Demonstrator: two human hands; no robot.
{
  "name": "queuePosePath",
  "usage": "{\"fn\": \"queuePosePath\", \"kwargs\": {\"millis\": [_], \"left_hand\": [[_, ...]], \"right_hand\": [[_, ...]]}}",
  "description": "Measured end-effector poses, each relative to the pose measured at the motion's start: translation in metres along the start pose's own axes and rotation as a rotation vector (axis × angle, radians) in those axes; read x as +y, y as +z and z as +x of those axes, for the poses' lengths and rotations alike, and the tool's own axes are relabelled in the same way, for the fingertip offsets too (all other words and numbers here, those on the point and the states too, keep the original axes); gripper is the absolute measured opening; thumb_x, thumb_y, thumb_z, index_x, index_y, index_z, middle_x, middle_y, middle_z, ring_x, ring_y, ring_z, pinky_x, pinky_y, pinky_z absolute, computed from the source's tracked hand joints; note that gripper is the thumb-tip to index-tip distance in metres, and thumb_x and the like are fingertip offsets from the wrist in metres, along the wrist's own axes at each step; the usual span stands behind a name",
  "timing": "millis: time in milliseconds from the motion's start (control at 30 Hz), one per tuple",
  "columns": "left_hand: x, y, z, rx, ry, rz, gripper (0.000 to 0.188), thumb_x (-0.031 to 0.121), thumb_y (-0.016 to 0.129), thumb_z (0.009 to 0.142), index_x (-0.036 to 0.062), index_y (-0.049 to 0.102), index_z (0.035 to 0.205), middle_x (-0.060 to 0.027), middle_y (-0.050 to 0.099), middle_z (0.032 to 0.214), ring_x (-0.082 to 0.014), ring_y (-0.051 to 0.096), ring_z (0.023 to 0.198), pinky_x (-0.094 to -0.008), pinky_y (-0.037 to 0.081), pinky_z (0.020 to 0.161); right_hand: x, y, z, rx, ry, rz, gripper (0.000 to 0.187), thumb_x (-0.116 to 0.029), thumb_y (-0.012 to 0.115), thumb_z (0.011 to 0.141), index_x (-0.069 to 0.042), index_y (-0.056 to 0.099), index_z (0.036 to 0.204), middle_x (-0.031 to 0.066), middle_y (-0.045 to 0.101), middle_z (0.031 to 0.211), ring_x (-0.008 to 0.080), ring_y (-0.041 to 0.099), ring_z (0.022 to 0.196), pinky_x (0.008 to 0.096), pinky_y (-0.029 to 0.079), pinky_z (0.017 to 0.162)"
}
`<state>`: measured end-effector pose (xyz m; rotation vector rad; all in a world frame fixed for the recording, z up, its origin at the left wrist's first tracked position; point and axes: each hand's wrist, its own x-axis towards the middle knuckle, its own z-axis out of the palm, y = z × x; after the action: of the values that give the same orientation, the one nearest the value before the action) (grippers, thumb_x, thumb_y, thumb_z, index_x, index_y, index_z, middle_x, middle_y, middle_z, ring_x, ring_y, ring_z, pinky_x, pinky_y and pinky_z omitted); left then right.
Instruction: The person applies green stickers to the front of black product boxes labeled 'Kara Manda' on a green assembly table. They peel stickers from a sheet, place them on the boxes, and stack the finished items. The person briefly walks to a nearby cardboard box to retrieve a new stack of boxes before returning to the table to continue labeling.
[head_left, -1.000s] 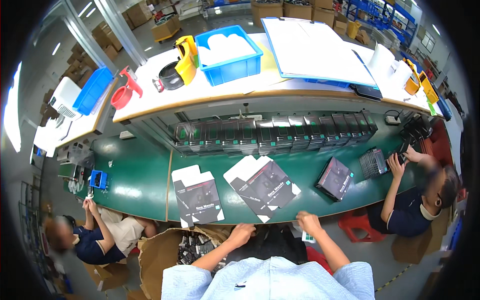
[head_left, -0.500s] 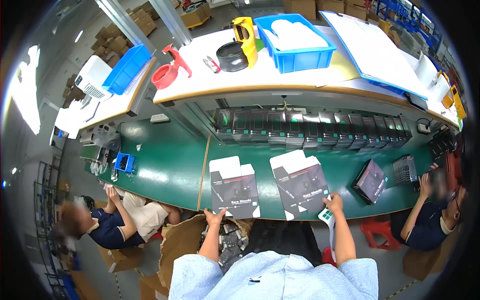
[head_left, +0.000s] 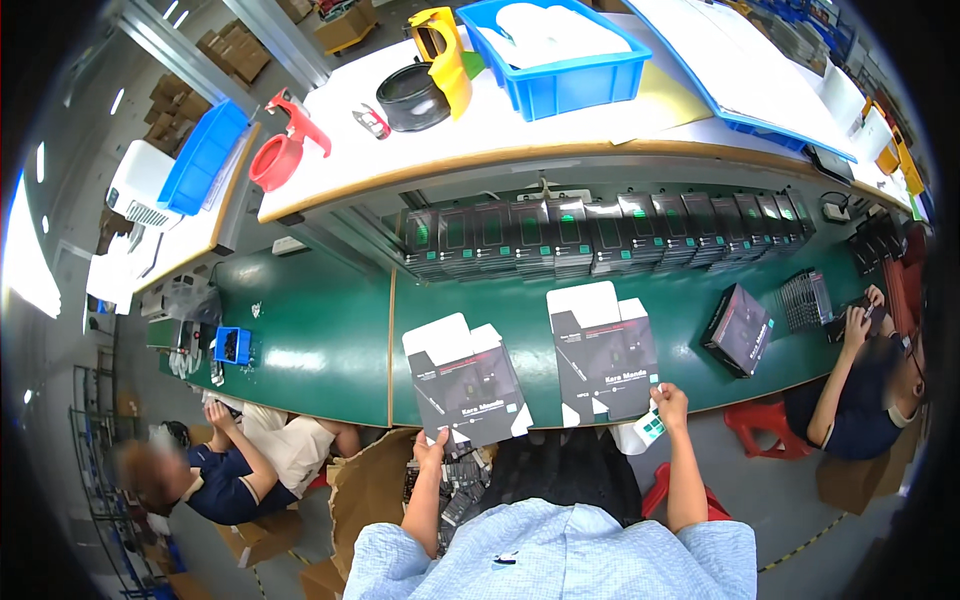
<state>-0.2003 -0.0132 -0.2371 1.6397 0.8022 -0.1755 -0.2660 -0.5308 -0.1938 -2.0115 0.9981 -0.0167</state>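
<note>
Two flat black-and-grey printed cartons with white flaps lie at the green table's near edge. My left hand [head_left: 430,449] is closed, pinching the lower left corner of the left carton [head_left: 465,385], which lies tilted with its near corner past the edge. The right carton [head_left: 605,355] lies nearly straight. At its lower right corner is my right hand [head_left: 672,406], closed on a white sheet of green stickers [head_left: 648,430]. A green square shows by the right fingertips on that corner; whether it is stuck down I cannot tell.
Stacks of black boxes [head_left: 570,240] line the table's back under a white shelf [head_left: 350,175]. A closed carton [head_left: 738,330] stands to the right. Seated co-workers work at both sides. Below the table's edge, an open cardboard box [head_left: 365,500] holds many small packed items.
The left carton has turned and come nearer to me, with my left hand at its corner. The right carton lies straighter. My right hand has brought the sticker sheet up beside its corner.
</note>
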Motion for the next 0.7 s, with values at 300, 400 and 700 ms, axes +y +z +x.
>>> {"fn": "queuePosePath", "kwargs": {"millis": [300, 400, 700], "left_hand": [[0.111, 0.004, -0.07, -0.089, 0.148, -0.186, 0.034, 0.001, 0.07, 0.075, -0.0007, 0.056, 0.106, -0.0056, 0.063, 0.097, -0.0141, 0.059, 0.085, -0.0268, 0.047, 0.078], [0.139, 0.029, -0.118, -0.237, 0.16, -0.267, 0.035, 0.002, 0.069, 0.077, -0.0004, 0.054, 0.108, -0.0064, 0.062, 0.1, -0.0144, 0.058, 0.09, -0.0271, 0.045, 0.083], [0.054, 0.235, -0.16, -0.314, 0.179, 0.401, 0.066, 0.024, 0.074, 0.074, 0.0016, 0.038, 0.125, -0.0178, 0.045, 0.119, -0.0284, 0.044, 0.11, -0.0404, 0.037, 0.09]], "right_hand": [[-0.017, -0.028, -0.018, 0.208, -0.07, 0.044, 0.029, -0.027, 0.068, 0.079, 0.002, 0.066, 0.076, 0.0096, 0.064, 0.063, 0.0154, 0.059, 0.058, 0.0304, 0.046, 0.058], [-0.022, -0.053, -0.034, 0.123, 0.151, 0.167, 0.03, -0.028, 0.068, 0.079, 0.001, 0.065, 0.074, 0.0066, 0.063, 0.062, 0.0099, 0.056, 0.058, 0.0261, 0.044, 0.055], [-0.088, -0.115, -0.073, 0.188, 0.031, 0.479, 0.03, -0.023, 0.064, 0.086, -0.003, 0.057, 0.066, -0.0055, 0.048, 0.057, 0.0023, 0.039, 0.054, 0.0213, 0.031, 0.049]]}}
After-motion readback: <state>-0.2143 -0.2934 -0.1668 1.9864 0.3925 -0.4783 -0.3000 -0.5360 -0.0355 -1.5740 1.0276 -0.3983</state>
